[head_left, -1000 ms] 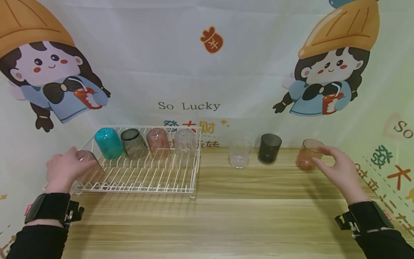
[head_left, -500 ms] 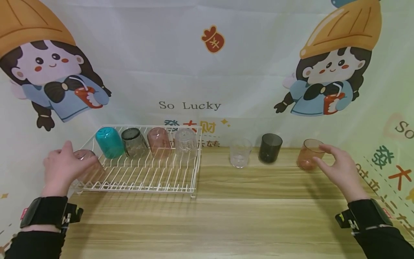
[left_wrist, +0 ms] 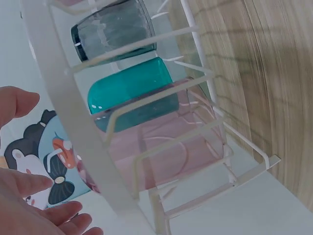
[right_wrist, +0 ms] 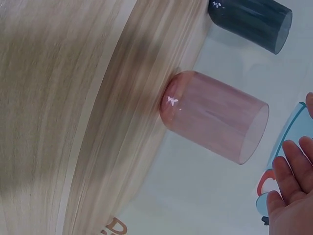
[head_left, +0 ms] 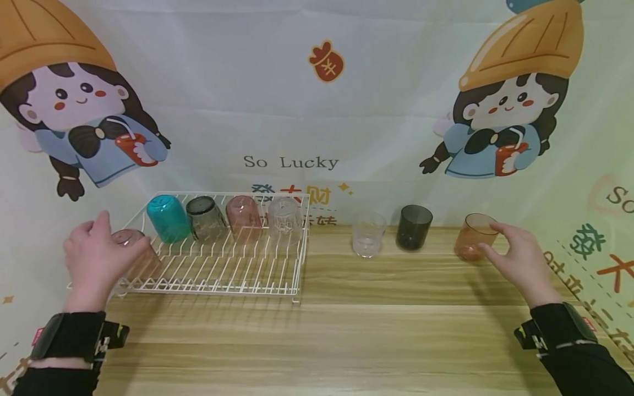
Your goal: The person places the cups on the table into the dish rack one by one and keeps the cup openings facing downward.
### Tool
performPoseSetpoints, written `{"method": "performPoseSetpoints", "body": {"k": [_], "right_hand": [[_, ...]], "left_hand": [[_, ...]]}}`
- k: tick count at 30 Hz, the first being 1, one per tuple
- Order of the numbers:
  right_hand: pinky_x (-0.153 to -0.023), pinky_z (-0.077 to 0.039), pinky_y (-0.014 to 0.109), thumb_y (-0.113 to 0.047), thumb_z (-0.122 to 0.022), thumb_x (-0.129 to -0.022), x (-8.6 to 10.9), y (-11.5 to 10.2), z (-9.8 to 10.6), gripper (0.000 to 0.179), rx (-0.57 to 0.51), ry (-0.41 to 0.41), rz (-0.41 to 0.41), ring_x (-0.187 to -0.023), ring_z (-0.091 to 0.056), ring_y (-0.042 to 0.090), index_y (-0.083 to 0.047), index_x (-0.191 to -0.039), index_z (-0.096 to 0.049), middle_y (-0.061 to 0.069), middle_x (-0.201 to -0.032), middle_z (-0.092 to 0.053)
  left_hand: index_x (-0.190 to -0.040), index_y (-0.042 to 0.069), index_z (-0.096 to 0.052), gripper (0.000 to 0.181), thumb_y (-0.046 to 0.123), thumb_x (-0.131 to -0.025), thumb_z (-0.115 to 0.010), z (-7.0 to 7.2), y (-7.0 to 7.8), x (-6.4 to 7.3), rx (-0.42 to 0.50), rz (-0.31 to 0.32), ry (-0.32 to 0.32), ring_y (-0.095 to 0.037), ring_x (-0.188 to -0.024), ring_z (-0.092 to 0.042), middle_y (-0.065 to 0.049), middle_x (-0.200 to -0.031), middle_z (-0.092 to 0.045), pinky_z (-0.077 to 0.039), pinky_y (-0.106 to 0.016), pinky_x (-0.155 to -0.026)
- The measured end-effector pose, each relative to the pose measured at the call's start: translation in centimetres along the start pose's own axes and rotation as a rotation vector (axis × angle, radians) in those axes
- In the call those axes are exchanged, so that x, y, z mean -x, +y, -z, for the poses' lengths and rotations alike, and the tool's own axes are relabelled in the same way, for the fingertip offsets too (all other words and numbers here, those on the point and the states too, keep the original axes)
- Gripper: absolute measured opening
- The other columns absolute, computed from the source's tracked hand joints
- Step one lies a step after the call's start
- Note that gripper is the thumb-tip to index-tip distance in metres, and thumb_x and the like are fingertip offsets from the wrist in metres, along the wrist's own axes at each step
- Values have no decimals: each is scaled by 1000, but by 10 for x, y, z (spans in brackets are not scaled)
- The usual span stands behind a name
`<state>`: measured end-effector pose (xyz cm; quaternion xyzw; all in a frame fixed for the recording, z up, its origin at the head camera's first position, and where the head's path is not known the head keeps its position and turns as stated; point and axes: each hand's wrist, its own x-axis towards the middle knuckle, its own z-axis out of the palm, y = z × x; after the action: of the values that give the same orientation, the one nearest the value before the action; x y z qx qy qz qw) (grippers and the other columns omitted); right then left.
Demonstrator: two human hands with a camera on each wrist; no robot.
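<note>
My left hand is at the left end of the white wire rack, close to an upside-down pale pink glass. In the left wrist view, the fingers are spread apart with nothing between them, and the pink glass stands in the rack behind the wires. My right hand is beside an upright amber-pink glass on the table. The right wrist view has its fingers loosely extended past the rim of that glass, apart from it.
Upside down along the rack's back row are a teal glass, a grey glass, a pink glass and a clear glass. A clear tumbler and a dark grey tumbler stand upright on the wooden table before a printed cloth.
My left hand has drawn back slightly down and to the left, its fingers lifting off the pale pink glass. The right hand has barely moved beside the amber-pink glass.
</note>
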<state>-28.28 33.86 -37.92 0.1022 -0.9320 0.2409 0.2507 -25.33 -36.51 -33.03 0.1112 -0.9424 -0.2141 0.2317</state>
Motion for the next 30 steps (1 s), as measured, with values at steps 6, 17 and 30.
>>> {"method": "performPoseSetpoints", "body": {"k": [6,17,30], "right_hand": [[-95,-36,65,-8,-74,-87,-1,2,-2,53,31,-17,7,-114,-46,56,16,-129,-51,38,-122,-54],[-98,-34,67,-13,-76,-87,-7,7,-5,62,66,-99,3,-118,-41,57,16,-133,-46,40,-127,-50],[-95,-35,66,-8,-79,-81,-11,13,-14,62,80,-52,59,-112,-45,57,16,-130,-48,40,-122,-53]], "left_hand": [[-150,-10,-23,92,39,-85,-67,1,6,5,-4,-24,23,-59,-134,-14,-46,-141,-22,-16,-77,-99],[-145,-9,-31,86,38,-83,-68,1,18,15,-1,-87,78,-59,-131,-21,-45,-137,-29,-20,-75,-98],[-135,-12,-42,83,31,-75,-78,-9,42,22,-3,-248,153,-59,-119,-36,-43,-125,-43,-24,-71,-99]]}}
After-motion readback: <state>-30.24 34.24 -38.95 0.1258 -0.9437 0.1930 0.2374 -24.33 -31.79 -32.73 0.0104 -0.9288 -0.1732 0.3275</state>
